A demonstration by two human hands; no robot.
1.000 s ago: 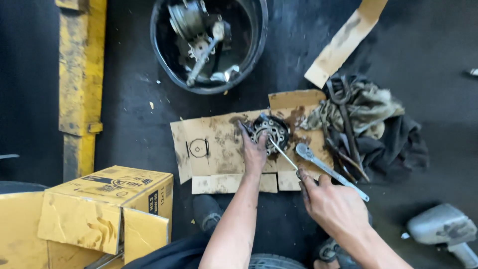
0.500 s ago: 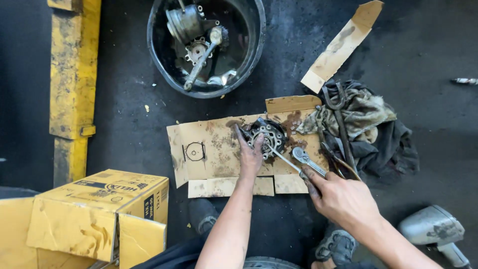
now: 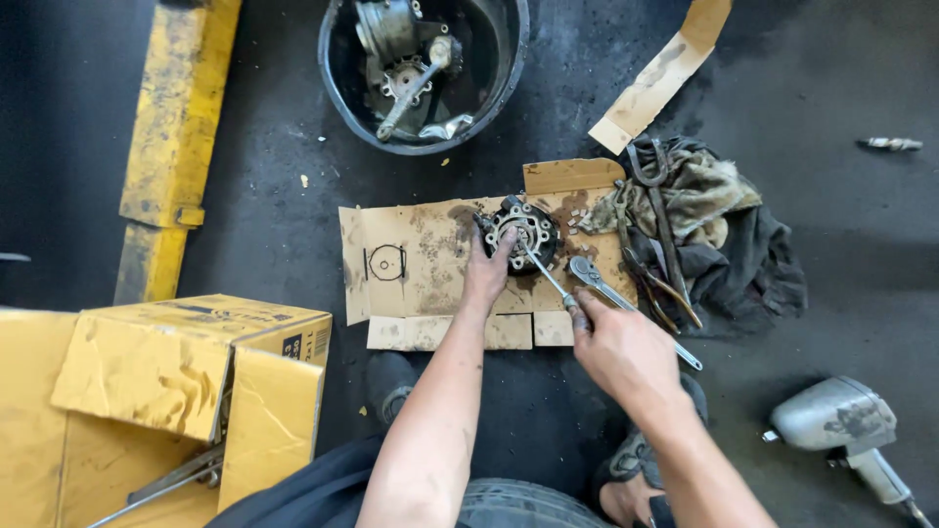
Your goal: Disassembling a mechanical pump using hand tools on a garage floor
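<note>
A round, dark metal part with a ring of holes (image 3: 525, 232) is seen lying on a flattened, oil-stained sheet of brown cardboard (image 3: 421, 264), near its upper right area. The left hand (image 3: 486, 272) is laid against the left edge of the round part, fingers extended and pressed onto it, the palm resting on the cardboard. The right hand (image 3: 618, 347) is closed around the handle of a thin, silver metal tool (image 3: 544, 274); the tip of the tool is set into the middle of the round part, and the shaft is slanted down and to the right toward the hand. What kind of tip the tool has cannot be told.

A chrome ratchet wrench (image 3: 626, 303) is observed flat on the cardboard just beside the right hand, its head close to the round part. To the right of the cardboard, a heap of dirty grey and tan rags (image 3: 724, 235) is noted, with dark hand tools lying across it. Above the cardboard, a black round tub (image 3: 509, 59) holding greasy metal components is recorded. A yellow cardboard box (image 3: 186, 362) stands at lower left, and a silver pneumatic impact gun (image 3: 841, 420) lies on the dark floor at lower right.
</note>
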